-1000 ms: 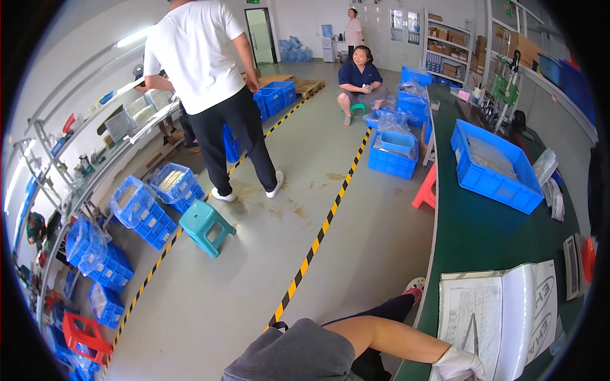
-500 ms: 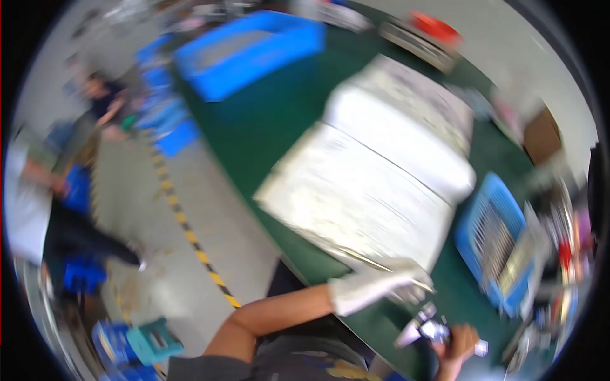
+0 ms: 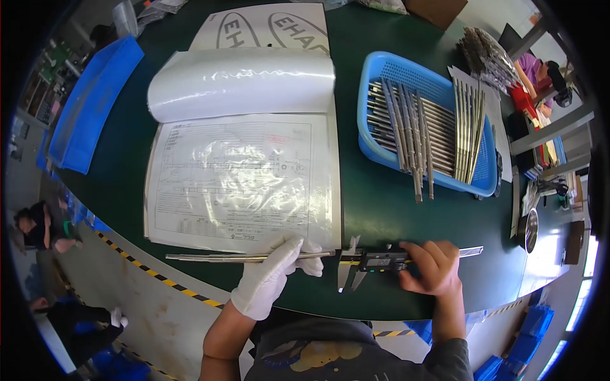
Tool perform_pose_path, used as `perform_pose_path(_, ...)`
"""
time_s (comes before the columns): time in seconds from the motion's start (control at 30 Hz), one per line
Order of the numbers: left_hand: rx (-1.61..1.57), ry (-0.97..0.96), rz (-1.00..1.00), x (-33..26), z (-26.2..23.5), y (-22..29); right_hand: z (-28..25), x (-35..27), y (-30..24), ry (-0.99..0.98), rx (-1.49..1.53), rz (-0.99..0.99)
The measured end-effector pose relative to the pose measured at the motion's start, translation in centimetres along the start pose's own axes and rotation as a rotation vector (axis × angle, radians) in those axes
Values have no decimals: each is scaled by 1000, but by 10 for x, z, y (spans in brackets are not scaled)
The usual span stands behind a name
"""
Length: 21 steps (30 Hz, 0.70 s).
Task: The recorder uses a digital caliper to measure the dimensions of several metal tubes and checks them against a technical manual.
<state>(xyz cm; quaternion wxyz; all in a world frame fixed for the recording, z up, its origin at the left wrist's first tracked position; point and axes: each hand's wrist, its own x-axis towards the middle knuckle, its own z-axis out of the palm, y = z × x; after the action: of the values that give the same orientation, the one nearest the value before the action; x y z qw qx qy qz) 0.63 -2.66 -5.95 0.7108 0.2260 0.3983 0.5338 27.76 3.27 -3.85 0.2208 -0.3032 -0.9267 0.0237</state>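
Note:
My left hand point(image 3: 270, 279), in a white glove, is closed around a thin stepped metal rod point(image 3: 210, 258). The rod lies nearly level along the near edge of a technical drawing point(image 3: 241, 184) in a clear sleeve. My bare right hand point(image 3: 433, 267) grips a digital caliper point(image 3: 381, 261), its beam sticking out to the right. The caliper's jaws point toward me and stand a little apart. The rod's right end stops just left of the jaws, with a small gap visible between them.
Right of the drawing stands a blue plastic basket point(image 3: 363, 120) with many metal rods, some lying across its rim. An empty blue bin point(image 3: 95, 108) sits at the table's left edge. Beyond the basket are wrapped bundles point(image 3: 486, 57) and a round metal bowl point(image 3: 531, 230). Other people are in the background.
My view has swung round, so the drawing and basket now appear straighter ahead. Rod and caliper, both tilted before, are now nearly level in line. Both hands keep their hold.

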Motion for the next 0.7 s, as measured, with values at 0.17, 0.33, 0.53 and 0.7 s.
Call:
perform_pose_path(0.17, 171, 125, 26, -2, 11, 3, 0, -1, -3, 23, 25, -9)
perform_pose_path(0.33, 181, 79, -28, 1, 5, 6, 3, 1, -1, 15, 31, -10)
perform_pose_path(0.53, 180, 57, -69, 1, 7, 10, 4, 3, -1, -5, 29, 2)
perform_pose_path(0.7, 165, 60, -78, -1, 6, 9, 5, 2, -2, -31, 40, -2)
